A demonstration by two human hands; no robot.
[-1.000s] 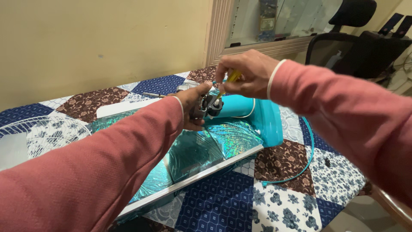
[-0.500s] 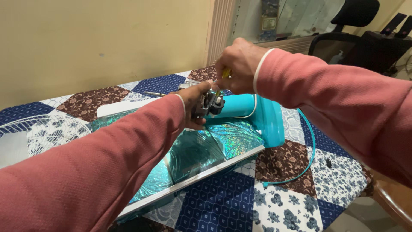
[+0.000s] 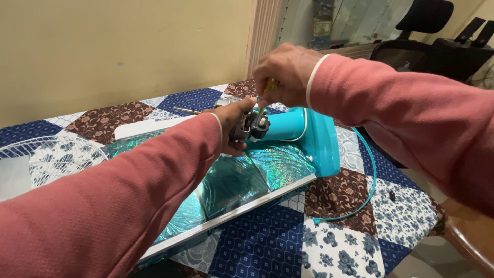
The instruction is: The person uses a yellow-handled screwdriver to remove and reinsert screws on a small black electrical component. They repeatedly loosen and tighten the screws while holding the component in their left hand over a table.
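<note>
A teal fan body [image 3: 303,139] lies on its side on a patchwork-covered table [image 3: 334,242]. Its bare metal motor [image 3: 253,127] sticks out at the left end, with a thin shaft [image 3: 188,110] pointing left. My left hand [image 3: 234,126] grips the motor. My right hand [image 3: 288,74] hovers above it, closed on a yellow-handled screwdriver [image 3: 267,90] whose tip points down at the motor. Under the fan lies a shiny teal panel [image 3: 242,180] with a white edge.
A white wire fan guard [image 3: 46,154] rests at the table's left. A teal cord [image 3: 360,206] loops off the fan toward the right edge. A black office chair [image 3: 427,31] and a wooden chair back [image 3: 468,247] stand to the right. A wall lies behind.
My right hand has lifted slightly and shifted left over the motor with the screwdriver. My left hand stays on the motor.
</note>
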